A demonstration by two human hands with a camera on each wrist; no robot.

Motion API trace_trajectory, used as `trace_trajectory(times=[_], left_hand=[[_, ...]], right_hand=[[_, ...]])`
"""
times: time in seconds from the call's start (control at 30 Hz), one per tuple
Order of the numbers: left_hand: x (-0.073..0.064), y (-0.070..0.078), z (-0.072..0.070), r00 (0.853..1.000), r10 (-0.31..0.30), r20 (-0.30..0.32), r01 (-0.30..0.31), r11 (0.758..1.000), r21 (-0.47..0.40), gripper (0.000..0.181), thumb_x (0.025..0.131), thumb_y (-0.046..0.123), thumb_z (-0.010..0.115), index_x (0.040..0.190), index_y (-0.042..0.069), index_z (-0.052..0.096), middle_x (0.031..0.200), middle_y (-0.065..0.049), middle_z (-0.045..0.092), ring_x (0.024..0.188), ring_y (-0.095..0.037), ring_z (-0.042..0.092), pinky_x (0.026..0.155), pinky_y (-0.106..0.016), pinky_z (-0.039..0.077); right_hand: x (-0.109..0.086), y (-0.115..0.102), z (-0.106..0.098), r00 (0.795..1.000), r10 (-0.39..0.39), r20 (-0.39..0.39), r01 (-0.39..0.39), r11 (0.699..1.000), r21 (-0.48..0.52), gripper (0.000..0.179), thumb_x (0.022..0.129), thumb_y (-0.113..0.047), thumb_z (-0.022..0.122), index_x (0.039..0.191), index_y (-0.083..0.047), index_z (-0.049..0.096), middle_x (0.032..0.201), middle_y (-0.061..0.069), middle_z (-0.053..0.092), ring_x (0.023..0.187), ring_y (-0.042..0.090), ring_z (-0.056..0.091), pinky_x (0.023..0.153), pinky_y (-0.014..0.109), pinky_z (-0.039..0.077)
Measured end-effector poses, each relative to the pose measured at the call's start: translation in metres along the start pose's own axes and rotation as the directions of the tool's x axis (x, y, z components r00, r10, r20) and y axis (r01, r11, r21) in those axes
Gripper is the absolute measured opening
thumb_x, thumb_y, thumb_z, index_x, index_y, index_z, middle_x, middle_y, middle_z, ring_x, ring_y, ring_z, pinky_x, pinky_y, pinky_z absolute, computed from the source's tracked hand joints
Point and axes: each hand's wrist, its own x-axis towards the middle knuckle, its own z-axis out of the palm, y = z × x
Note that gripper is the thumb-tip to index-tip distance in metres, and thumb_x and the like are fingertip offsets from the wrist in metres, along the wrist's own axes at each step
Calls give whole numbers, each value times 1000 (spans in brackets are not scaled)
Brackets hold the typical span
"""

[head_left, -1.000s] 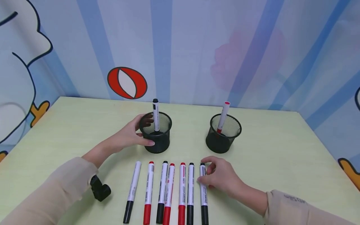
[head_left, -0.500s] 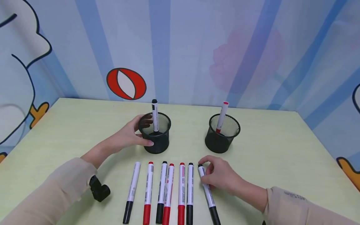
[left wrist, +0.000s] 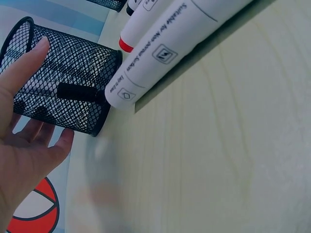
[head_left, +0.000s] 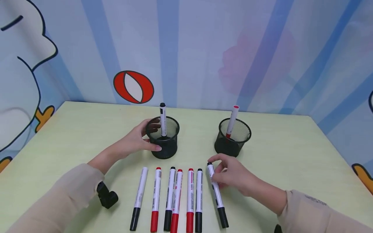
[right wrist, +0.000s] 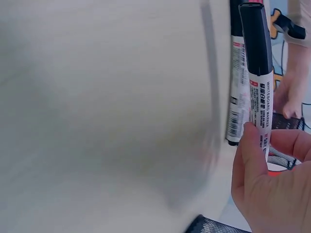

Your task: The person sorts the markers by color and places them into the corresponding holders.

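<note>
My left hand (head_left: pixel 135 137) grips a black mesh pen cup (head_left: pixel 163 149) from its left side, thumb across the front and fingers behind. A black whiteboard marker (head_left: pixel 163 119) stands inside that cup. In the right wrist view, my right hand (right wrist: pixel 274 189) pinches another black whiteboard marker (right wrist: pixel 260 82) between thumb and fingers near its end. Seen from the head, this marker slants, its black cap toward me, just right of the marker row. A second mesh cup (head_left: pixel 228 149) beyond the right hand holds a red marker (head_left: pixel 232 121), leaning.
Several red and black markers lie side by side in front, among them a black-capped one (head_left: pixel 139 197) at the row's left end and a red-capped one (head_left: pixel 190 197). A printed curtain (head_left: pixel 198 55) hangs behind the table (head_left: pixel 96 119).
My right hand has pinched the rightmost marker, swung its capped end to the right and shifted it slightly away from me. The left hand keeps its grip on the cup.
</note>
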Motion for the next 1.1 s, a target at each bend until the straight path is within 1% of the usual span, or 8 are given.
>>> trace_trajectory(times=[0.17,0.37,0.57,0.73,1.1], left_hand=[[1,2,-1,1000,0,2,0,1000,-3,81,74,8,77,140,15,30,142,-7,37,133,-29,28,102,-54,34],[-1,2,-1,1000,6,8,-6,1000,-1,81,74,9,78,139,15,31,142,-7,37,133,-29,28,100,-53,36],[1,3,-1,1000,10,18,-10,1000,5,80,74,7,77,140,15,30,142,-8,38,133,-29,28,100,-54,36],[2,5,-1,1000,-2,15,2,1000,22,82,74,8,77,140,14,29,141,-9,38,133,-30,28,101,-55,35],[5,6,0,1000,-9,18,9,1000,25,83,74,9,77,141,14,28,141,-9,37,133,-30,27,100,-55,35]], right_hand=[[-1,-10,-7,995,-82,57,78,995,68,53,78,5,63,128,0,45,88,13,51,71,21,59,64,38,56],[0,-16,-15,983,-166,73,159,982,100,54,79,6,60,130,1,42,93,15,50,77,22,60,68,39,56],[4,-24,-22,975,-221,40,214,968,131,55,80,7,58,132,0,40,94,16,50,80,22,59,72,41,56],[7,-32,-29,965,-262,7,259,956,141,56,80,7,58,132,-2,40,95,16,51,80,21,60,73,42,55],[12,-44,-39,952,-299,-58,304,943,133,53,80,8,60,128,-4,41,97,17,52,77,20,60,74,39,55]])
